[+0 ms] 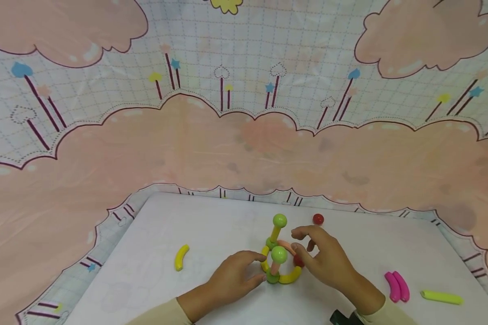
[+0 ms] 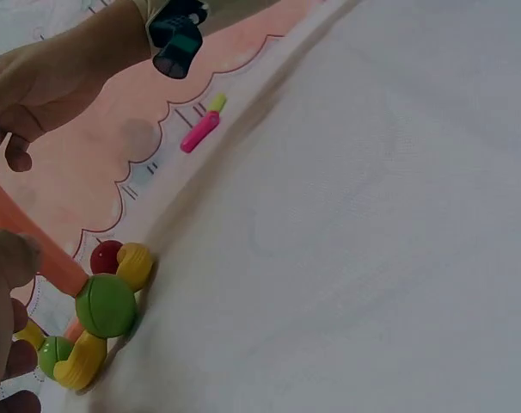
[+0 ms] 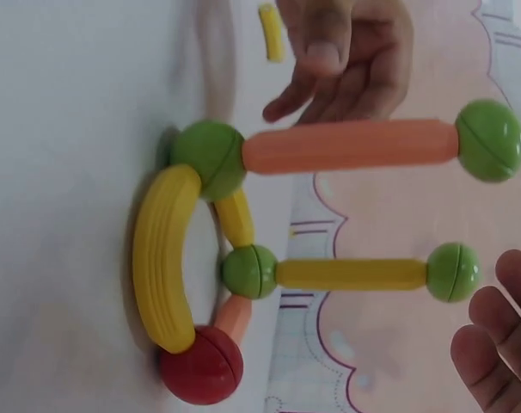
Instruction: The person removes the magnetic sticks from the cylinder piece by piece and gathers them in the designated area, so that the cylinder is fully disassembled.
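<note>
On the white table a ring of curved pieces, two yellow (image 3: 163, 258) and one orange (image 1: 286, 246), joins two green balls (image 3: 209, 159) and a red ball (image 3: 201, 365). An orange stick (image 3: 351, 144) and a yellow stick (image 3: 352, 274) stand upright from the green balls, each topped by another green ball (image 1: 280, 220). My left hand (image 1: 237, 276) is at the ring's left side, fingers spread and bent; contact cannot be told. My right hand (image 1: 329, 258) hovers at the right by the red ball, fingers loosely bent, holding nothing.
A loose red ball (image 1: 318, 219) lies behind the ring. A yellow curved piece (image 1: 181, 257) lies at the left; two pink curved pieces (image 1: 396, 286) and a yellow-green stick (image 1: 442, 297) lie at the right. A patterned cloth (image 1: 227, 153) hangs behind the table.
</note>
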A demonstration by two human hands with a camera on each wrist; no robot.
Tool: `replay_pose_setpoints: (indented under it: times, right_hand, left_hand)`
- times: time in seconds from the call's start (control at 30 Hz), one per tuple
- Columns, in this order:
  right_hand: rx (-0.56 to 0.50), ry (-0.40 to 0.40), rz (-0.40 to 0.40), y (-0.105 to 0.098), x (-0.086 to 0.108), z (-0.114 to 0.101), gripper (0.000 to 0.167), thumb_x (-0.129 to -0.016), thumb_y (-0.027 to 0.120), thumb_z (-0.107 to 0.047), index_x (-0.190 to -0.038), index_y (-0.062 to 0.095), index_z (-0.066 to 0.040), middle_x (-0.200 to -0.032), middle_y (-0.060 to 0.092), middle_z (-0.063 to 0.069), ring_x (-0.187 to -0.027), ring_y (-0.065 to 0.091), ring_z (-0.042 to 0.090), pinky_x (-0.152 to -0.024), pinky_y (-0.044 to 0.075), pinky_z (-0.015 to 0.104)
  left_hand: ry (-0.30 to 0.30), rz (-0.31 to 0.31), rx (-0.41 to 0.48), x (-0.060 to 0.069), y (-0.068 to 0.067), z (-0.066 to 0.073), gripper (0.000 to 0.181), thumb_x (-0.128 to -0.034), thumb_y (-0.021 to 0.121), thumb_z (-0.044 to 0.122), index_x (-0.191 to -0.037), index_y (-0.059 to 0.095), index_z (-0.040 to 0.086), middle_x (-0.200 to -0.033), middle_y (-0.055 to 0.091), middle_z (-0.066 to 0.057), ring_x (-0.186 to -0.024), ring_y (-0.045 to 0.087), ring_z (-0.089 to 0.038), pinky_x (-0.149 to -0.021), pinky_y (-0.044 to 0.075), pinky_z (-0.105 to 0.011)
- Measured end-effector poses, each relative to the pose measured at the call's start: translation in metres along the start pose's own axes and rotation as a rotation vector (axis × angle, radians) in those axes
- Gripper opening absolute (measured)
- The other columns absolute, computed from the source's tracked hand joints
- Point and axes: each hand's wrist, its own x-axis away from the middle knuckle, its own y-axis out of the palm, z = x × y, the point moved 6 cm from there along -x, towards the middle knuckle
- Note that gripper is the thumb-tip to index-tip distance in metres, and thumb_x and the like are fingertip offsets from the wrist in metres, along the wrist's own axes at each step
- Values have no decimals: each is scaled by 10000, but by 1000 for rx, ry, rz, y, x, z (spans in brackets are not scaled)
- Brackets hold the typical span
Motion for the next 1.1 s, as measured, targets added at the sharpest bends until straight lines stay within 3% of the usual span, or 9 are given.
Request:
replay_pose_setpoints:
  times: [0.17, 0.33, 0.5, 0.63, 0.87, 1.1]
  right_hand:
    - [-73, 47, -75, 5, 8, -6, 394, -882, 820, -109, -1228, 648, -187, -1148, 664, -100, -856, 583, 46, -680, 550, 249]
    - [-104, 23, -115, 10, 14, -12, 487, -862, 844, -134, -1299, 644, -211, -1208, 657, -65, -787, 573, 61, -577, 518, 235]
    - [-74, -127, -70, 15, 17, -20, 600, -783, 907, -145, -1320, 647, -205, -1205, 656, -71, -802, 552, 22, -646, 520, 198]
    - [-56, -210, -15, 18, 17, -24, 581, -752, 925, -169, -1268, 659, -183, -1188, 679, -48, -789, 577, 44, -663, 540, 195]
    - [-23, -214, 37, 20, 18, -24, 603, -705, 950, -131, -1239, 673, -176, -1088, 690, -68, -729, 590, 54, -639, 519, 153]
    - [-28, -200, 58, 20, 17, -25, 560, -701, 951, -92, -1183, 682, -185, -1141, 720, -42, -722, 597, 70, -646, 487, 120]
  left_hand:
    - [35, 48, 89, -7, 7, 1, 401, -921, 795, 217, -1285, 668, 108, -1285, 666, 62, -1232, 600, -136, -1044, 482, -384]
    - [36, 48, 120, -11, 13, 3, 406, -907, 810, 219, -1276, 670, 122, -1279, 668, 69, -1231, 603, -134, -1044, 483, -385]
    - [40, 37, 108, -14, 18, 4, 381, -908, 810, 233, -1253, 681, 135, -1251, 679, 94, -1204, 610, -100, -1029, 491, -364]
    - [43, 31, 94, -16, 20, 5, 351, -911, 805, 244, -1228, 695, 141, -1208, 693, 107, -1159, 621, -65, -995, 508, -328]
    - [42, 10, 106, -21, 23, 6, 262, -914, 802, 216, -1154, 715, 155, -1128, 707, 121, -1062, 634, -6, -923, 529, -259]
    - [38, 9, 54, -26, 25, 5, 140, -893, 824, 213, -957, 700, 227, -1027, 714, 163, -977, 633, 35, -848, 536, -222]
